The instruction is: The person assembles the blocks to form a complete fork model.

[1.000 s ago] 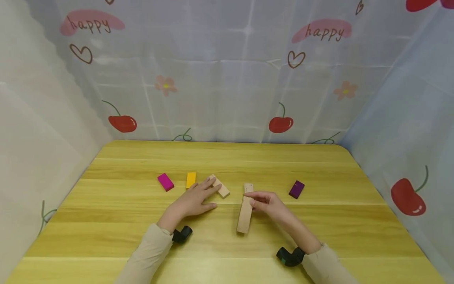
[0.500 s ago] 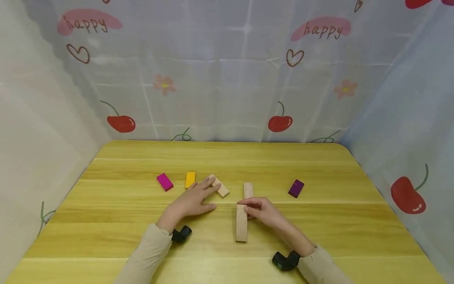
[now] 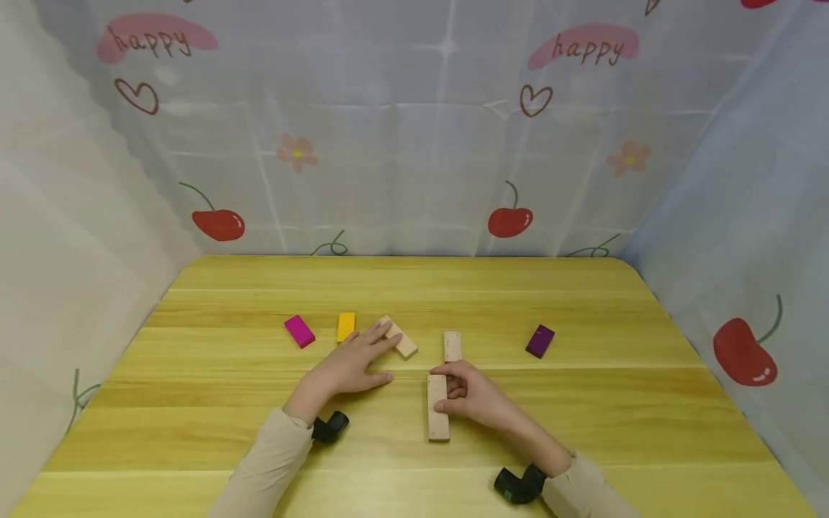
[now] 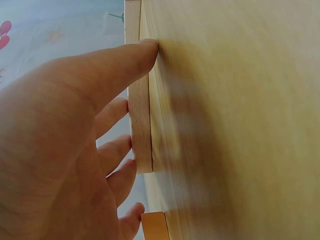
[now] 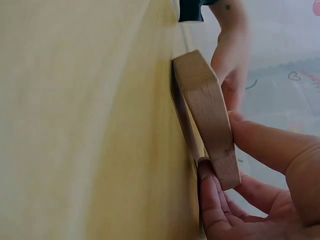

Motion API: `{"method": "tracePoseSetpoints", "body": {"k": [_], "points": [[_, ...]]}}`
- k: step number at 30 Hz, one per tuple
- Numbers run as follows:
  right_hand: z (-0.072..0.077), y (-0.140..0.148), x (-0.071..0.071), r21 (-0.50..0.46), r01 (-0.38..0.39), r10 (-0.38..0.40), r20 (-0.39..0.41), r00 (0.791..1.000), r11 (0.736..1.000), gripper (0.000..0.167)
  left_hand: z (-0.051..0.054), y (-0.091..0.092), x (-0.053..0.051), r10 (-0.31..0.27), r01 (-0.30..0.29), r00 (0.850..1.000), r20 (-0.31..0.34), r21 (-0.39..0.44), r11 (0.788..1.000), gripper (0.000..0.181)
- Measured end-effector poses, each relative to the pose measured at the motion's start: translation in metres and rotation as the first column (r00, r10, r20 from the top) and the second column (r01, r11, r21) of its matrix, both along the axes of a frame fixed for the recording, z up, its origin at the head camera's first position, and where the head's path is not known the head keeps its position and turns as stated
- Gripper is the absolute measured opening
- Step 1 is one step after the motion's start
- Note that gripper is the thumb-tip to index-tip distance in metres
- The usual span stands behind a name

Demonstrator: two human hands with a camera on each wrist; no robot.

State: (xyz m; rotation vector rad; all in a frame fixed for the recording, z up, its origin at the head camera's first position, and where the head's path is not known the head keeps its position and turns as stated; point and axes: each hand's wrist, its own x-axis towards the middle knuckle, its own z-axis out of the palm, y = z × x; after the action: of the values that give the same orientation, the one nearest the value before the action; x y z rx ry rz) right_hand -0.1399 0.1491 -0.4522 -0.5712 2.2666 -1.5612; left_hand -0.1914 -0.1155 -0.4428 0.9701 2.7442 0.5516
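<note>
My right hand [image 3: 479, 394] holds a plain wooden block [image 3: 437, 424] by its right side, thumb on top. In the right wrist view this wooden block [image 5: 205, 112] tilts: a narrow gap shows between it and the tabletop, with a curled finger [image 5: 210, 192] under its far end. Just beyond lies another plain block [image 3: 452, 345], partly hidden by the hand. My left hand [image 3: 346, 368] lies spread, its fingertips over a third plain block [image 3: 404, 344]. From the left wrist, fingertips appear to touch that block [image 4: 140, 120].
A yellow block [image 3: 346, 325] lies beside the left fingers, and a magenta block [image 3: 300, 332] farther left. Off to the right is a dark purple block [image 3: 540, 341]. Patterned curtains [image 3: 388, 144] stand behind and at both sides of the wooden table [image 3: 259, 288].
My right hand has brought its block nearer, slightly left and lower, and turned it straighter. Its thumb has shifted toward the block's middle. The left hand stays put.
</note>
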Motion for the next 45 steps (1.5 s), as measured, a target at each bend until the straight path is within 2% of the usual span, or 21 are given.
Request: {"method": "tracePoseSetpoints", "body": {"k": [4, 9, 15, 20, 31, 45], "points": [[-0.001, -0.002, 0.004, 0.013, -0.005, 0.006, -0.037, 0.999, 1.0, 0.056, -0.001, -0.001, 0.0, 0.004, -0.004, 1.0, 0.001, -0.008, 1.0, 0.068], [-0.002, -0.002, 0.008, 0.101, 0.003, 0.006, -0.089, 0.996, 0.995, 0.067, -0.002, -0.001, 0.0, -0.001, 0.001, 1.0, -0.002, -0.008, 1.0, 0.068], [-0.001, -0.002, 0.013, 0.162, -0.023, 0.04, -0.102, 0.994, 0.987, 0.087, -0.001, 0.0, -0.001, -0.009, 0.009, 1.0, -0.013, -0.006, 1.0, 0.068], [-0.001, 0.0, 0.017, 0.194, -0.037, 0.062, -0.122, 0.991, 0.98, 0.097, 0.0, 0.0, -0.001, -0.007, 0.007, 1.0, -0.01, -0.008, 1.0, 0.068], [-0.001, 0.001, 0.023, 0.255, -0.032, 0.081, -0.183, 0.98, 0.966, 0.097, -0.001, -0.001, -0.001, -0.011, 0.01, 1.0, -0.022, -0.015, 1.0, 0.068], [0.001, 0.0, 0.021, 0.317, -0.035, 0.102, -0.199, 0.975, 0.948, 0.097, -0.001, 0.0, 0.0, -0.01, 0.01, 1.0, -0.017, -0.018, 1.0, 0.068]]}}
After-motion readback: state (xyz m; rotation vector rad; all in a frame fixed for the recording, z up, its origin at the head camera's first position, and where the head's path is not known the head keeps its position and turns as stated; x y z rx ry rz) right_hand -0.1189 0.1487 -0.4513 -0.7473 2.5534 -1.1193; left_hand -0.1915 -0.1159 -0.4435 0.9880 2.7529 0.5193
